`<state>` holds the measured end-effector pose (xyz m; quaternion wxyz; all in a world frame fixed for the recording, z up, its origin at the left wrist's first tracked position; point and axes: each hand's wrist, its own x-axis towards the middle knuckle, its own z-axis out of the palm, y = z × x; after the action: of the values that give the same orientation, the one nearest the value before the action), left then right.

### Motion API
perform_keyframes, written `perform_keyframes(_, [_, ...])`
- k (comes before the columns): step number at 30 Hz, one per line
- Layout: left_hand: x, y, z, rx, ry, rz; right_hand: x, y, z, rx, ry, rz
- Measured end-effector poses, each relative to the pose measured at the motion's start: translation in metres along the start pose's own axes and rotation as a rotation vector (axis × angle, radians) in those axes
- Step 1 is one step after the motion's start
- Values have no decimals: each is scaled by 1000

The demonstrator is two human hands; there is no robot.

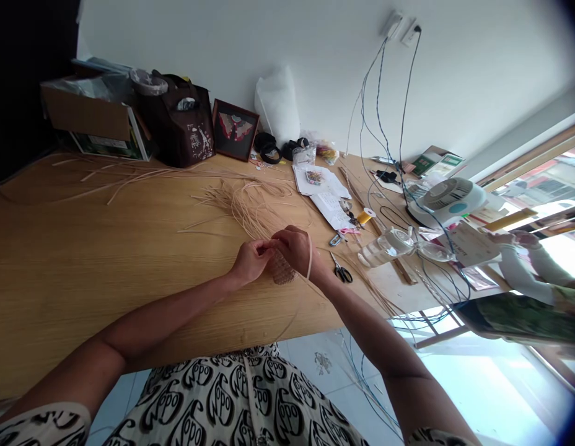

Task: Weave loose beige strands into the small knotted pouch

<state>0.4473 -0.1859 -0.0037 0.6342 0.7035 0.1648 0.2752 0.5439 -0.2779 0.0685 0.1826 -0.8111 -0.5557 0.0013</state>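
A small woven piece of pale cane-like strips hangs below my hands at the middle of the table. Pinched at its upper edge are the fingers of my left hand. My right hand is closed over the same edge, close against the left fingertips. From the weave a fan of long loose strips spreads away across the tabletop. One pale strip loops round the outside of my right hand and trails toward my lap. The exact strips under my fingertips are hidden.
Black-handled scissors lie right of my hands, near more long strips. A yellow thread spool, papers and a clear jar stand beyond. A bag and framed picture line the wall. Another person's sleeve is at far right.
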Motion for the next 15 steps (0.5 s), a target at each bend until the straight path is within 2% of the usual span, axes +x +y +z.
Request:
perform_keyframes(3, [-3, 4, 0, 51, 0, 9, 10, -8, -12, -169, -144, -9])
perform_keyframes(7, [-5, 7, 1, 123, 4, 20, 24, -20, -20, -425, -255, 40])
perform_keyframes(9, [-6, 9, 0, 134, -11, 28, 31, -21, -21, -443, -288, 47])
perform_keyframes(15, [-8, 10, 0, 175, -47, 25, 51, -10, -26, -320, -438, 60])
